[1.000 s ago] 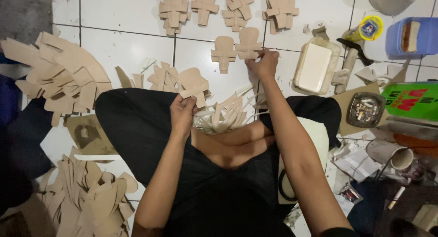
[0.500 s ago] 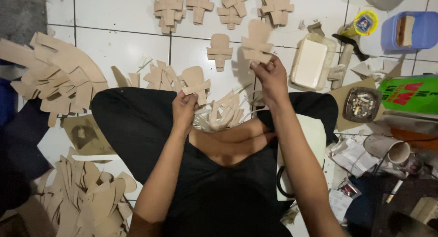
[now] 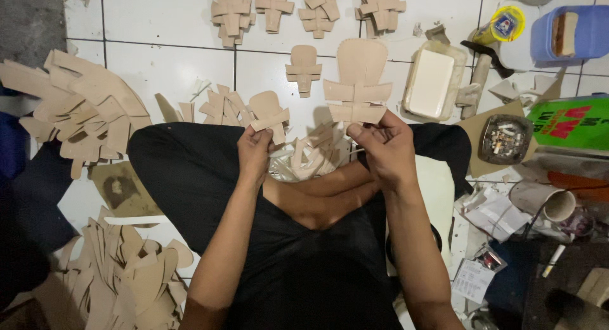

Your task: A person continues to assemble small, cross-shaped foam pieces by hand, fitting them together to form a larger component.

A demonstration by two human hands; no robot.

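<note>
a green package with red print (image 3: pixel 568 124) lies at the right, a yellow round tin (image 3: pixel 507 23) above it. the right hand (image 3: pixel 386 147) pinches a tan cutout (image 3: pixel 359 82) at its lower end; the left hand (image 3: pixel 255 151) fingers are closed on a smaller cutout (image 3: pixel 269 116) above the lap.

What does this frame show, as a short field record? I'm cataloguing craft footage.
setting: white tiled floor, person seated cross-legged
left hand: pinches a small tan cross-shaped leather cutout
right hand: holds up a larger tan rounded leather cutout
ahead: rows of matching cutout stacks
left side: heaped tan leather pieces
right side: cream rectangular tub, blue plastic container
</note>
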